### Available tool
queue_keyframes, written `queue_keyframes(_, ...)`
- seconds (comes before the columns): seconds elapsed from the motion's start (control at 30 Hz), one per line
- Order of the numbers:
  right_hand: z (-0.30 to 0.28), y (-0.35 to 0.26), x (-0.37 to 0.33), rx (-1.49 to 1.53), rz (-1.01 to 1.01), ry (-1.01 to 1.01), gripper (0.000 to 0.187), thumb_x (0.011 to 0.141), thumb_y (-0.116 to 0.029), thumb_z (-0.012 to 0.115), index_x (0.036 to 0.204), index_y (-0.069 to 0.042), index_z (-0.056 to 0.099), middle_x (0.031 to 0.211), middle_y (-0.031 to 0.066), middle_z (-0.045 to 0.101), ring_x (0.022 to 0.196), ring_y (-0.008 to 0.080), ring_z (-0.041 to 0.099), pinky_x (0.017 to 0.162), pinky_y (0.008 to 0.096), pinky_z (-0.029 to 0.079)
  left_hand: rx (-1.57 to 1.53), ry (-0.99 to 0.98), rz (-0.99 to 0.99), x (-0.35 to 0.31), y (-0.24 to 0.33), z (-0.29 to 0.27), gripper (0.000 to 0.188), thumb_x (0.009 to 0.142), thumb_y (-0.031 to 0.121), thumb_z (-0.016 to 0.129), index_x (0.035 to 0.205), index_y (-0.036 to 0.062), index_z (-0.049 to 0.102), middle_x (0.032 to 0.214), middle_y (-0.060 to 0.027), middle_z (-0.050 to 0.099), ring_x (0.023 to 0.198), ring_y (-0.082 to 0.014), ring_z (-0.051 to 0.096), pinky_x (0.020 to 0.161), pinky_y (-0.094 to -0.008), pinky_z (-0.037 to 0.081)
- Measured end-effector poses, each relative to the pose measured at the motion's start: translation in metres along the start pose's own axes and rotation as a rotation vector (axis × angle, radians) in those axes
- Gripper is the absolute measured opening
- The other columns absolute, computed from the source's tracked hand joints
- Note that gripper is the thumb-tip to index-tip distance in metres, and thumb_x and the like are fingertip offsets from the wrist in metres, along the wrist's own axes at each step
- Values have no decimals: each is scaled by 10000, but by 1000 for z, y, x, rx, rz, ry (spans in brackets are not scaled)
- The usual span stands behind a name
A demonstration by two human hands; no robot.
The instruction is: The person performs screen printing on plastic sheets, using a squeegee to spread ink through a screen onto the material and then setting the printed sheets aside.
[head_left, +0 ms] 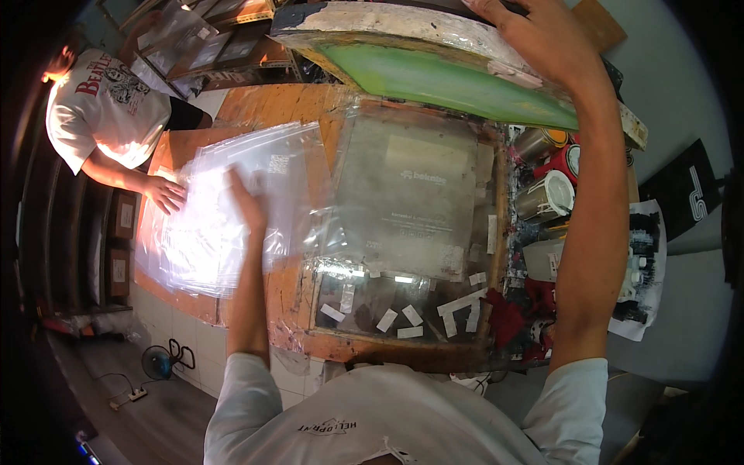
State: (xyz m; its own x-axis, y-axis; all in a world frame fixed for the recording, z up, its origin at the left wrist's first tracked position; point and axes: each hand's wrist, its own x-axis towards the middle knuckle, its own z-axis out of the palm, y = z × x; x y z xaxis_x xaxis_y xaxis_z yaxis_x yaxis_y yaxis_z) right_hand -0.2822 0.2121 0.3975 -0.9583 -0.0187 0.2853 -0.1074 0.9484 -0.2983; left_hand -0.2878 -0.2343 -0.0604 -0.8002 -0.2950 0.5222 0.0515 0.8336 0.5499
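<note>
Right hand, fingers curled, holds screen frame; left hand, grip unclear in glare, over flat bags.

1. Screen frame at 1 o'clock: chipped off-white; its mesh bright green.
2. Plastic sheets at 9 o'clock: clear, glaring white in places.
3. Flat sheet near centre: grey, white print.
4. Tape strips toward 6 o'clock: white.
5. Tabletop: orange-brown, dark-flecked.
6. Cloth at 4 o'clock: dark red.
7. Co-worker's shirt at 10 o'clock: white, red lettering, dark drawing.
</note>
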Motion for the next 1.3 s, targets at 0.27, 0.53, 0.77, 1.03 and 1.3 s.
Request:
queue_keyframes(0.27,7,-18,-20,-6,-9,132,506,1003,-480,590,1090,-18,775,1072,232,749,1044,358,701,963,459,519,-702,-1412,590,-167,340,90,481,1048,350,499,1315,-42,578,1249,-300,619,1127,-397,638,990,-517,481)
queue_keyframes(0.53,0,-24,-18,-4,100,-1,505,1027,-479,568,1045,-18,776,938,203,746,949,313,705,916,437,526,-786,-967,-51,-147,322,12,236,922,244,780,941,11,745,751,-157,694,655,-252,677,772,-407,557)
queue_keyframes(0.77,6,-19,-13,77,82,45,511,1030,-468,583,973,12,750,861,155,737,807,271,679,792,399,514,-513,-980,264,-188,218,-58,756,923,221,734,1581,103,382,1645,-245,298,1557,-427,220,1236,-623,182)
queue_keyframes(1.03,12,-26,-21,-109,-86,283,538,1033,-496,553,1026,2,754,961,159,751,845,312,680,845,430,540,210,-590,327,-164,163,2,641,1034,396,551,1590,117,399,1692,-252,193,1583,-457,85,1160,-797,19)
queue_keyframes(1.3,0,14,0,-105,-144,-100,593,1072,-497,456,1182,15,734,1164,204,743,1086,339,709,913,477,570,-83,-803,595,-199,280,69,712,1007,399,592,1591,59,366,1675,-221,267,1583,-404,156,1182,-763,67)
